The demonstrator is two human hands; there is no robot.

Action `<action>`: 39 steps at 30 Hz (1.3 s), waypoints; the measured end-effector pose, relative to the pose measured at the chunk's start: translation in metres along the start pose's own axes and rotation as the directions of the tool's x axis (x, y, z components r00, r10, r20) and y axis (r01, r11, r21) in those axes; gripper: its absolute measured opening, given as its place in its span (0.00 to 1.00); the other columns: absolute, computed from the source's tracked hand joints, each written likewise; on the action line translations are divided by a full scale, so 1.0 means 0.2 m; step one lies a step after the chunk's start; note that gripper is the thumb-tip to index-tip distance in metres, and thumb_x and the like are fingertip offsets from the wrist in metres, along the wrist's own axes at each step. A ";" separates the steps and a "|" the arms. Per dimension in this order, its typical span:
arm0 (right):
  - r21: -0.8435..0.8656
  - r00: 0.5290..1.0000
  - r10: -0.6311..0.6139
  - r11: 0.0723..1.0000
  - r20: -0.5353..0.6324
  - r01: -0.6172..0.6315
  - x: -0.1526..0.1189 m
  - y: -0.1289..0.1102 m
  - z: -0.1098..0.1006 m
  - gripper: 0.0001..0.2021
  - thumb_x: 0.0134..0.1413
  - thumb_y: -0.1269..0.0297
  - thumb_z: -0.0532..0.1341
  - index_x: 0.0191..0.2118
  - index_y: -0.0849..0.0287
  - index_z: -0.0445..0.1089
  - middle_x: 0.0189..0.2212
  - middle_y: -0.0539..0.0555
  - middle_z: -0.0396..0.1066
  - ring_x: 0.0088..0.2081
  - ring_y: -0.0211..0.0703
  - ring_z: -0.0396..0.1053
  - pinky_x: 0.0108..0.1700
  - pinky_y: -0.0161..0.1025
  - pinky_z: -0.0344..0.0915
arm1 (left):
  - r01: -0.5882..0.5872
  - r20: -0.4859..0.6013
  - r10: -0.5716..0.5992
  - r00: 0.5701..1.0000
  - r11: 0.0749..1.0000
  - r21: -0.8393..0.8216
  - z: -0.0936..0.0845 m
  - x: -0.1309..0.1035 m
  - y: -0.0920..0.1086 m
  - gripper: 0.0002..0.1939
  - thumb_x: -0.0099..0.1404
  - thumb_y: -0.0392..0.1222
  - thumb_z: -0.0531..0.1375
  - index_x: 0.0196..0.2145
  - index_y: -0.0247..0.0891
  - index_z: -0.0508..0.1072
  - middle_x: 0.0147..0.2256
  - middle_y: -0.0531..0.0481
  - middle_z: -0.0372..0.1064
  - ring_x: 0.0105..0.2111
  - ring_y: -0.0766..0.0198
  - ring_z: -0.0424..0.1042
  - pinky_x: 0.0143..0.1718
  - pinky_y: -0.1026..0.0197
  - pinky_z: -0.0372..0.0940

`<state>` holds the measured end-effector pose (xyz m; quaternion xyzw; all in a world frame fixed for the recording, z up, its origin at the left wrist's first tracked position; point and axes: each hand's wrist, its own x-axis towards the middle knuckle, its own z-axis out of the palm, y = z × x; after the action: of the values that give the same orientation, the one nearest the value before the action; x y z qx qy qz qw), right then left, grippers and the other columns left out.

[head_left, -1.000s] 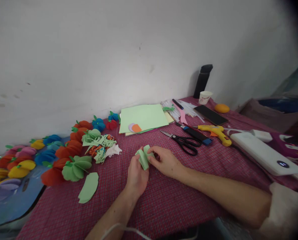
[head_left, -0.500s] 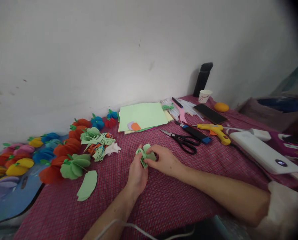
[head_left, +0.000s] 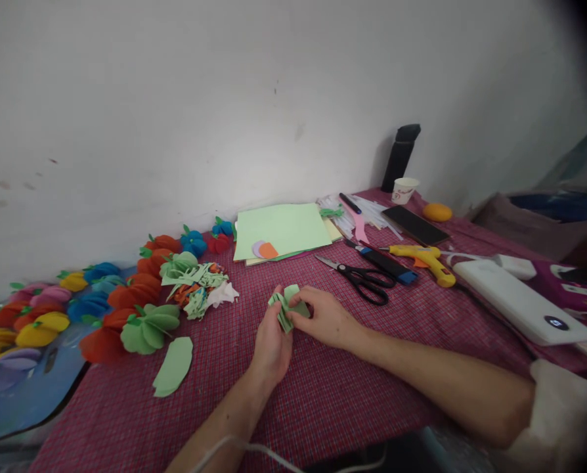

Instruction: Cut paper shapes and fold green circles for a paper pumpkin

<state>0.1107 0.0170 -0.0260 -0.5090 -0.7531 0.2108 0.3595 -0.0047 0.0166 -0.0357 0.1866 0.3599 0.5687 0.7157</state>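
Several folded light green paper pieces (head_left: 282,314) are bunched together between my hands, above the middle of the table. My left hand (head_left: 272,341) is closed around the bunch from the left and below. From the right, my right hand (head_left: 323,316) pinches one of the pieces with thumb and fingers, fanning it away from the others. A loose light green paper piece (head_left: 174,366) lies flat to the left of my hands. Black-handled scissors (head_left: 362,279) lie partly opened just beyond my right hand.
Paper pumpkins (head_left: 148,327) in several colours crowd the left side beside paper scraps (head_left: 199,289). Paper sheets (head_left: 283,226) lie at the back. To the right are a utility knife (head_left: 387,264), yellow glue gun (head_left: 424,256), phone (head_left: 414,225), paper cup (head_left: 404,190) and white power bank (head_left: 520,301).
Both hands keep their hold on the green paper pieces, with at most a slight shift of the fingers. The whole view has moved a little.
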 end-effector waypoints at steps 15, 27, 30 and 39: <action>0.049 0.999 0.004 0.999 0.050 -0.007 0.00 0.00 -0.02 0.12 0.57 0.64 0.49 0.42 0.56 0.66 0.34 0.51 0.70 0.32 0.37 0.66 0.33 0.32 0.57 | 0.017 0.083 -0.017 0.996 1.000 0.000 -0.05 0.04 -0.01 0.10 0.50 0.28 0.55 0.31 0.34 0.71 0.32 0.52 0.69 0.32 0.69 0.68 0.36 0.65 0.61; -0.047 0.991 0.135 0.990 0.007 -0.135 0.03 0.04 -0.05 0.07 0.53 0.67 0.53 0.40 0.56 0.57 0.28 0.51 0.70 0.29 0.39 0.68 0.29 0.32 0.55 | -0.018 0.152 0.015 0.988 1.000 0.019 -0.05 0.04 -0.01 0.16 0.51 0.28 0.55 0.39 0.37 0.69 0.37 0.49 0.69 0.37 0.65 0.68 0.41 0.61 0.61; -0.115 0.993 0.116 0.987 -0.005 -0.116 0.03 0.04 -0.06 0.05 0.55 0.67 0.50 0.39 0.58 0.58 0.27 0.52 0.69 0.28 0.39 0.67 0.28 0.32 0.54 | -0.030 0.170 0.022 0.985 0.998 0.048 -0.04 0.03 0.00 0.17 0.51 0.28 0.54 0.40 0.37 0.69 0.38 0.49 0.69 0.40 0.64 0.67 0.43 0.60 0.60; -0.110 0.997 -0.065 0.991 0.047 0.070 0.03 0.06 -0.04 0.09 0.51 0.73 0.52 0.35 0.59 0.68 0.31 0.52 0.71 0.32 0.38 0.67 0.36 0.33 0.58 | -0.063 0.064 0.058 0.996 0.995 0.072 -0.03 0.03 -0.02 0.17 0.50 0.28 0.57 0.39 0.38 0.67 0.35 0.51 0.69 0.35 0.67 0.67 0.41 0.62 0.59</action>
<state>0.1226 0.0277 -0.0273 -0.4979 -0.7882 0.1670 0.3209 -0.0065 0.0193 -0.0444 0.2412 0.3525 0.5704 0.7016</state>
